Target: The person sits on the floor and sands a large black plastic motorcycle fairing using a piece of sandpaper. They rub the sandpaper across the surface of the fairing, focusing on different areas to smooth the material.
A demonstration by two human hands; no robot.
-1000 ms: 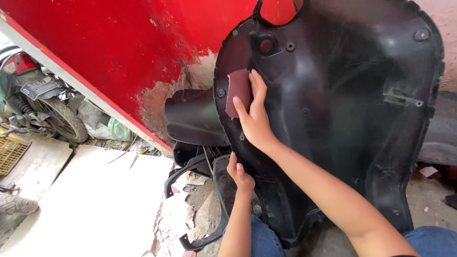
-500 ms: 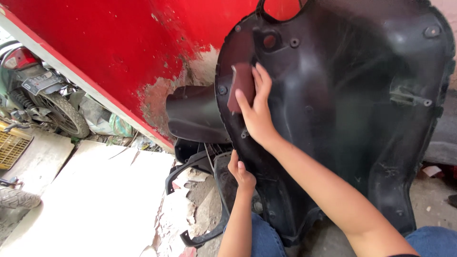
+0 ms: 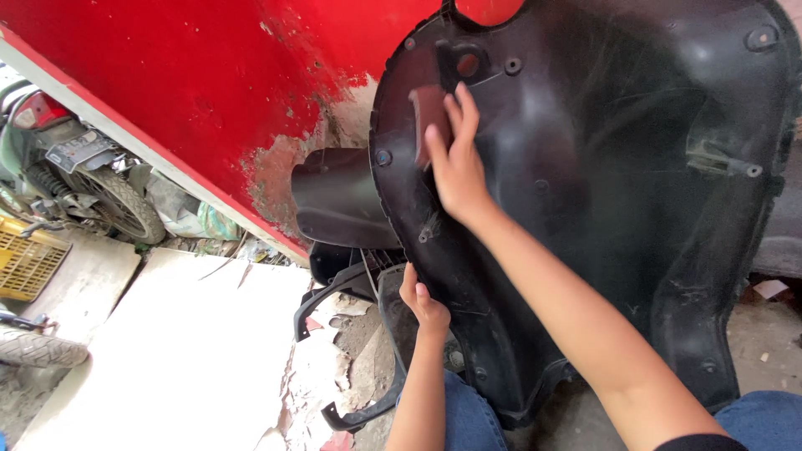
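— Higher up now than half a second back: the right hand (image 3: 455,163) sits further toward the top edge of the black plastic panel (image 3: 601,209), and the reddish-brown pad (image 3: 428,117) under it has gone up with it.

— And how is that hand set?

— Fingers spread flat and long, pressing the pad against the inner face of the panel, just below a round hole with red showing through. It is not curled round the pad, only laid on it.

— The other one?

— The left hand (image 3: 423,302) is lower down, at the panel's left rim, fingers folded over the edge (the fingertips go behind the plastic, so how tight the grip is I cannot tell). It has barely shifted.

— Where does the panel stand?

— Upright, leaning toward a red wall (image 3: 192,75) with flaked paint, its bottom near the person's knees in blue jeans (image 3: 472,418). Another dark curved part (image 3: 338,200) sticks out behind its left side.

— Anything else in the head view?

— On the left, a pale concrete slab (image 3: 167,351), a yellow crate (image 3: 29,263), and the rear wheel of a parked motorbike (image 3: 117,205). A thin black trim piece (image 3: 330,296) lies on the rubble beside the left hand.
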